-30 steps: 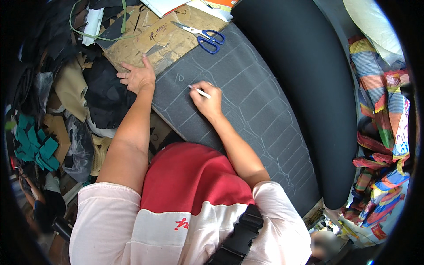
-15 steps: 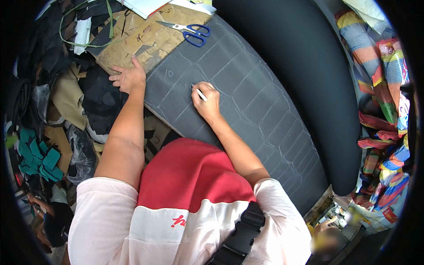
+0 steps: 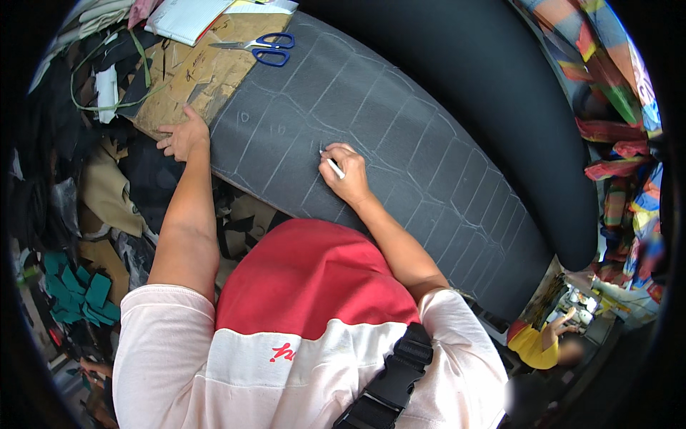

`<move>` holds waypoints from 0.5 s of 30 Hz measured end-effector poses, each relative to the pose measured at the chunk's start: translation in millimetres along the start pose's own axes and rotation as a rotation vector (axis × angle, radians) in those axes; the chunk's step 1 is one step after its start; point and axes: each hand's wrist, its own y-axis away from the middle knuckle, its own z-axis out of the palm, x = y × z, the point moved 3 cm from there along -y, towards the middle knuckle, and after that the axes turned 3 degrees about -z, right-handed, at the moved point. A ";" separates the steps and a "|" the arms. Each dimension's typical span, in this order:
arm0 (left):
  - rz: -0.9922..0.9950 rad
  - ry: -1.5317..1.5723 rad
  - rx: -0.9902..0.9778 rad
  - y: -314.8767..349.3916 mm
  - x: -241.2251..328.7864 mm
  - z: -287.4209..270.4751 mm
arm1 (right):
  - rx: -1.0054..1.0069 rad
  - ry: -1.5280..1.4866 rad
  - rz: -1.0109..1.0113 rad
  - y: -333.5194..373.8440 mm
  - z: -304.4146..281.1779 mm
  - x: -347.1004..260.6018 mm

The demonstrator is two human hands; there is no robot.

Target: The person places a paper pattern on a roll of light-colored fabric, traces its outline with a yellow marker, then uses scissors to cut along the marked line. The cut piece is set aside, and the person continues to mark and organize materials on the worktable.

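Note:
A dark grey sheet of material [image 3: 300, 136] slants across the table, covered in pale drawn outlines that divide it into rows of strips. My right hand [image 3: 346, 174] rests on it, closed round a slim white marking pen [image 3: 335, 169] whose tip touches one of the strips. Pale handwritten marks show in strips to the left of it. With fingers spread, my left hand [image 3: 187, 136] leans on the near edge of a worn brown board [image 3: 153, 118], beside the sheet's left end. Scissors with blue handles [image 3: 271, 48] lie at the board's far right corner.
A notebook [image 3: 187, 20] and paper pieces lie on the board. Behind the sheet runs a long black roll [image 3: 500, 107]. Dark scraps and teal offcuts [image 3: 78, 293] heap up on the left. Colourful striped bags [image 3: 614, 164] stand at right; a person in yellow [image 3: 534, 347] is at lower right.
My right hand has moved rightward along the sheet with the pen, and a fresh pale mark shows in the second strip. My left hand stays at the board's edge. The whole view has shifted.

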 end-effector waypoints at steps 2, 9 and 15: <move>0.003 -0.019 -0.005 1.1 0.5 -1.8 | -0.030 0.059 0.174 0.8 -2.6 5.1; 0.007 -0.032 -0.010 2.4 1.0 -0.3 | 0.016 -0.027 0.146 31.0 -33.0 2.2; 0.004 -0.037 -0.013 0.2 1.1 1.5 | -0.065 -0.011 0.129 64.1 -44.9 6.0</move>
